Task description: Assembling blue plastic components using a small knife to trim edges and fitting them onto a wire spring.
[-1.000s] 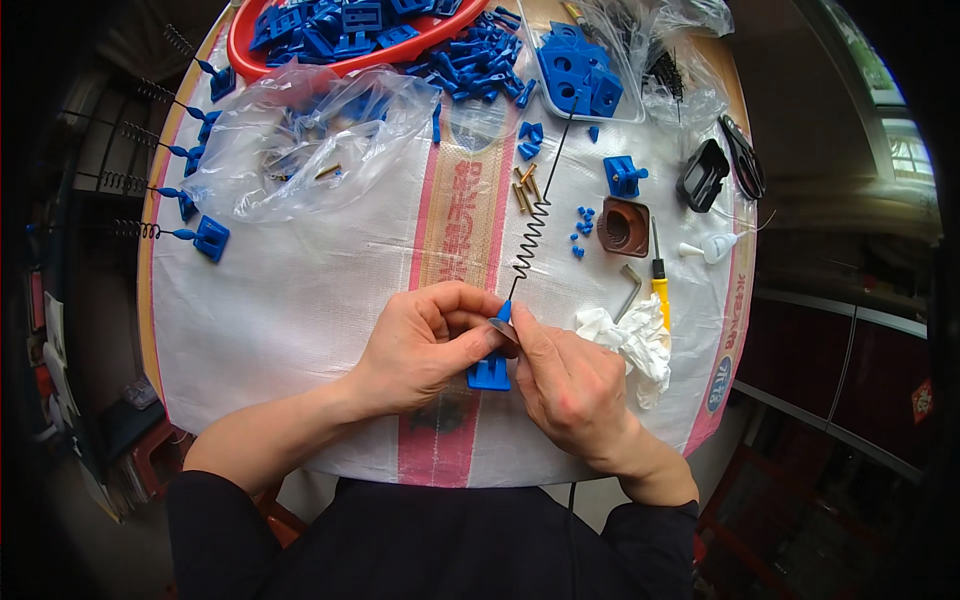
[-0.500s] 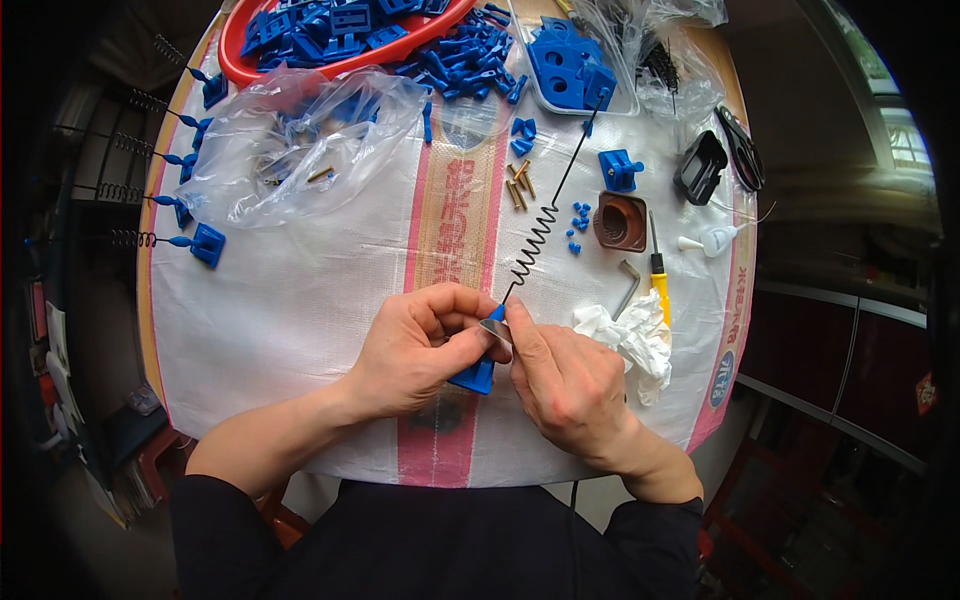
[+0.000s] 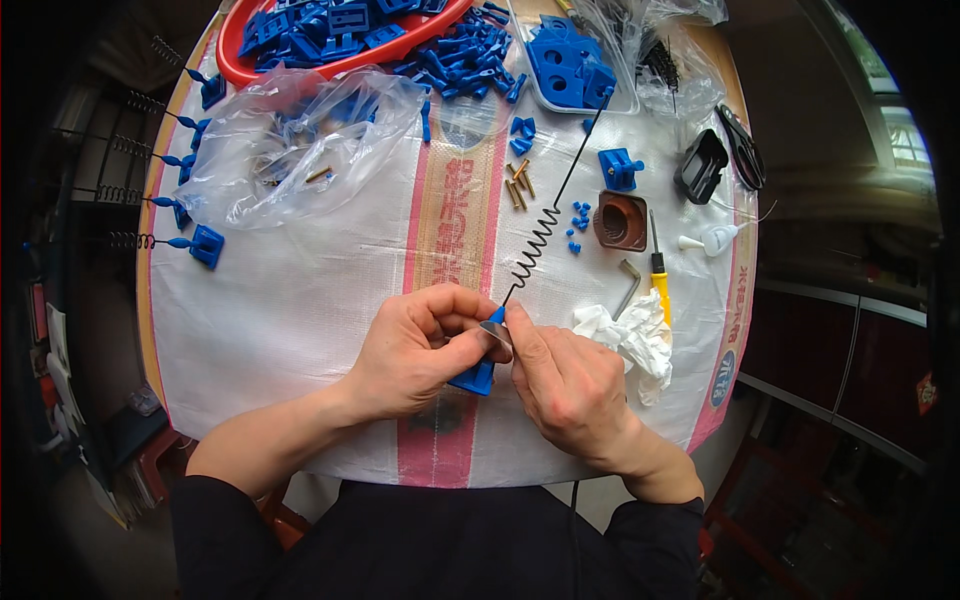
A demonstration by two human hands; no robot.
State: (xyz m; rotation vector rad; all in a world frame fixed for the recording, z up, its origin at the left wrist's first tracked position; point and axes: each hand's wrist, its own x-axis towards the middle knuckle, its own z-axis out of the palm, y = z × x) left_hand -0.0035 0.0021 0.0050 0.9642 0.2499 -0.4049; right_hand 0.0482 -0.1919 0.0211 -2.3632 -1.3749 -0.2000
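- Hands are meeting at mid-bench: left hand (image 3: 420, 345) is closing its fingers on a blue part (image 3: 474, 377), right hand (image 3: 565, 385) is pinching the part's top.
- Spring (image 3: 535, 250) is rising from the part, its straight wire reaching toward a tray (image 3: 570, 70).
- Screwdriver (image 3: 659, 275) and white rag (image 3: 630, 335) are lying just right of the hands.

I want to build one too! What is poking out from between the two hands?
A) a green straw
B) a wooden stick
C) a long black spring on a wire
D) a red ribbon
C: a black coiled spring on a straight wire rises from the blue plastic piece that the left hand and right hand hold together.
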